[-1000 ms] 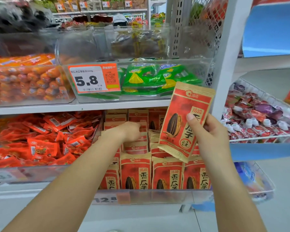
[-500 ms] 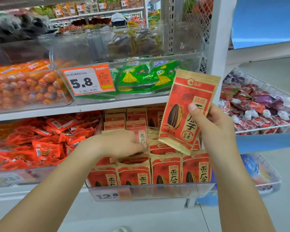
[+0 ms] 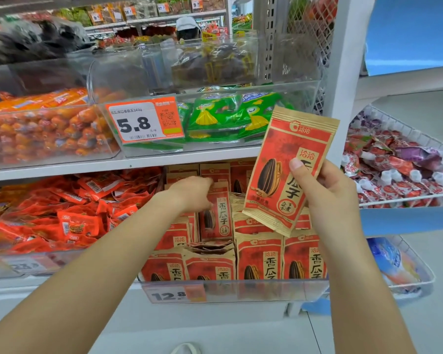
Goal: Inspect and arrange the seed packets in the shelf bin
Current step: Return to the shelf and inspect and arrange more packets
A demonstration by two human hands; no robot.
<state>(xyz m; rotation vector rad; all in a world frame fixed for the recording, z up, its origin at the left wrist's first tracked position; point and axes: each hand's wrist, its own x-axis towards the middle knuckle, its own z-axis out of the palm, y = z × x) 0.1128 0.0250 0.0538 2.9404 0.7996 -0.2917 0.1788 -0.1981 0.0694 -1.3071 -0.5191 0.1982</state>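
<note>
Right hand (image 3: 327,198): grips one sunflower seed packet (image 3: 289,169) raised before the shelf bin (image 3: 241,290).
Left hand (image 3: 192,194): fingers on a standing packet (image 3: 216,218) inside; grasp unclear.
Progress: front row upright; middle rows untidy, inspection unfinished.

White shop shelving (image 3: 343,72), pale floor (image 3: 432,315)

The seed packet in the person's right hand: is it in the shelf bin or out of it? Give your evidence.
Out. The right hand pinches the seed packet tilted in the air, above the packets standing in the shelf bin.
</note>
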